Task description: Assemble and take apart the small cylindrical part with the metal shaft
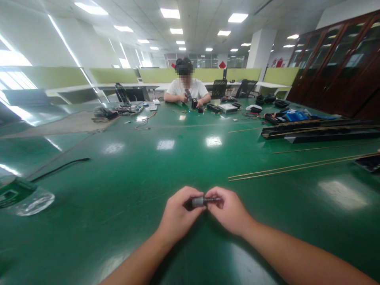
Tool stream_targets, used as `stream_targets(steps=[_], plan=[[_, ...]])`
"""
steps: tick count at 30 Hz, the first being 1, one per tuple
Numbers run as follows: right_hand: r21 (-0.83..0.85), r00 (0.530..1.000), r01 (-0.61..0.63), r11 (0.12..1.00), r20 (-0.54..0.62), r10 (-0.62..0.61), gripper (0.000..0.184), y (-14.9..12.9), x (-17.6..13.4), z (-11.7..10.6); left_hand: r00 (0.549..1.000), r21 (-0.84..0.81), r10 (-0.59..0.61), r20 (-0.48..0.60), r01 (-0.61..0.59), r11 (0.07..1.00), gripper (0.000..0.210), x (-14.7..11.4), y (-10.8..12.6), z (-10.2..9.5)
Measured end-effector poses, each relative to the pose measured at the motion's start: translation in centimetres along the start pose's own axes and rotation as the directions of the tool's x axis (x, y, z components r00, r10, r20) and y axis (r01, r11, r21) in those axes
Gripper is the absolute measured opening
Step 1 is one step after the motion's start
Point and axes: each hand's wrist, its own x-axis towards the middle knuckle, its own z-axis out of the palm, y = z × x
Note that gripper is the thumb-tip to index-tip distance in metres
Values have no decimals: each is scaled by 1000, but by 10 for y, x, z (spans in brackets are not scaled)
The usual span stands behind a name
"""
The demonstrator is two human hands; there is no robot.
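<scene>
Between my two hands, just above the green table, is a small grey cylindrical part with a thin, dark, ridged stem. My left hand pinches the grey body between thumb and fingers. On the other side, my right hand grips the dark stem, its thumb and fingertips closed round it. The fingertips of both hands almost meet where body and stem join. My palms hide part of the piece, and its exact kind cannot be made out.
Thin brass-coloured rods lie to the right, near black rails. At the left are a clear plastic bottle and a black cable. Across the table a person handles a drill-like tool among scattered parts.
</scene>
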Motion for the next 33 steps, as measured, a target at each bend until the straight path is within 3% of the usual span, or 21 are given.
stream_targets(steps=[33], plan=[[38,996,-86,996,31,85,13,-6,5,-3,998,48,-10,-55,13,999,19,-1,2,-2]])
